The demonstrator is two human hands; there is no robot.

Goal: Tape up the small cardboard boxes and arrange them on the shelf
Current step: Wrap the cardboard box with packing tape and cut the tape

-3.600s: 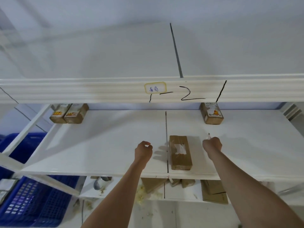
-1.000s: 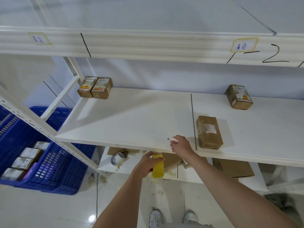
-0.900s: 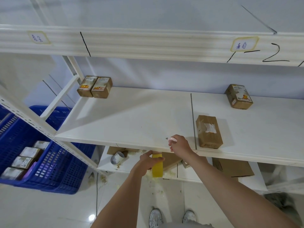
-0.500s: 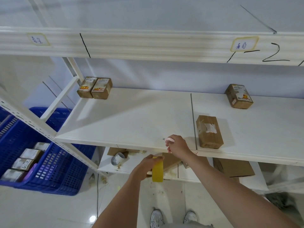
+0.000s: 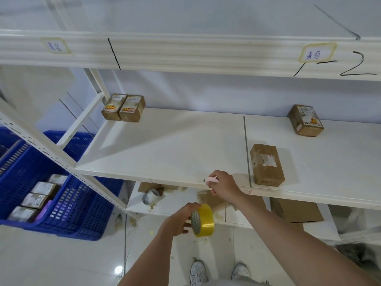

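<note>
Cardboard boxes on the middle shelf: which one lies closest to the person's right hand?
The plain brown box with a torn white label, at the shelf's front edge just right of the right hand. The other three sit at the back and carry printed labels.

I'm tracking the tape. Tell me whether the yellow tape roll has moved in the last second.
Yes. The yellow tape roll, held in the left hand, has dropped lower, away from the front edge of the shelf, and turned so its open core shows.
</note>
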